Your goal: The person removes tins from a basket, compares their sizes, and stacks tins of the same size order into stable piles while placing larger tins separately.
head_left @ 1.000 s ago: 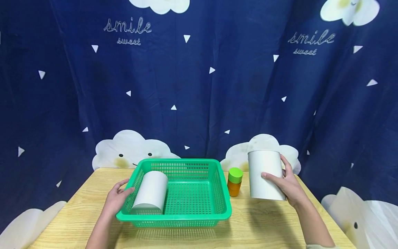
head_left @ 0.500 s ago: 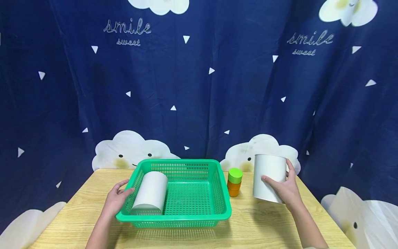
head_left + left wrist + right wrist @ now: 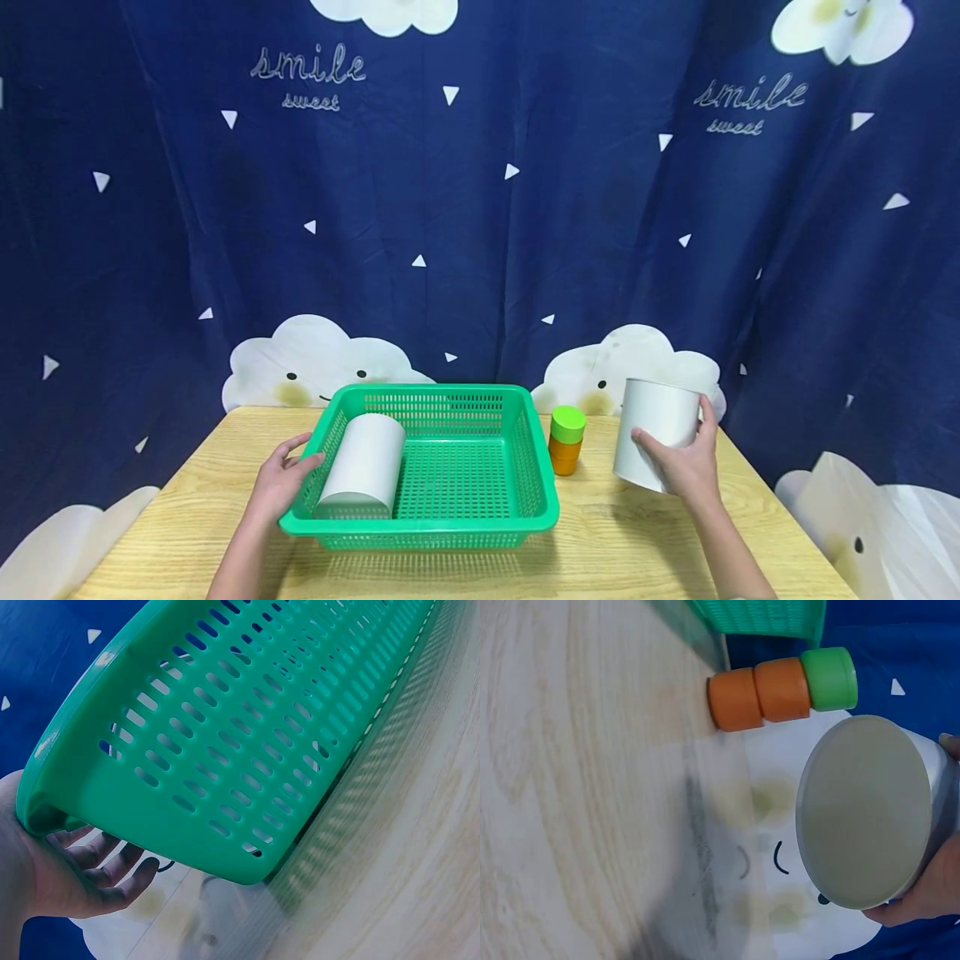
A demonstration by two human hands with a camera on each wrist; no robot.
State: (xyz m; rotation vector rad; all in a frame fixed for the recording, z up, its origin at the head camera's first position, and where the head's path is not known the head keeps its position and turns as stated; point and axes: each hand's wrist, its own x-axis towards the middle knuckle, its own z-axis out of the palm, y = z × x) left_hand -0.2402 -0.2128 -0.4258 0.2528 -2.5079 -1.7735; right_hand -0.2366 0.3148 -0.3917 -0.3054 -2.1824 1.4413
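Note:
A green plastic basket (image 3: 442, 525) with slotted walls sits on the wooden table. My left hand (image 3: 277, 483) grips its left rim, thumb over the edge and fingers beneath it, as the left wrist view (image 3: 82, 881) shows. Inside the basket, along its left side, a white cylinder (image 3: 363, 462) lies on its side. A second white cylinder (image 3: 656, 417) is held up in my right hand (image 3: 693, 467), slightly tilted, thumb on its near side and fingers round the right. Its round flat end (image 3: 866, 814) faces the right wrist camera. Its shadow falls on the table below.
Between the basket and the held cylinder stands a small upright stack (image 3: 566, 446), two orange sections under a green top. The table (image 3: 600, 558) runs back to a dark blue curtain (image 3: 480, 208) printed with clouds and triangles.
My right hand has carried the white cylinder a little to the right and lower, and its tilt has grown slightly. My left hand, the basket and the orange-green stack stay where they were.

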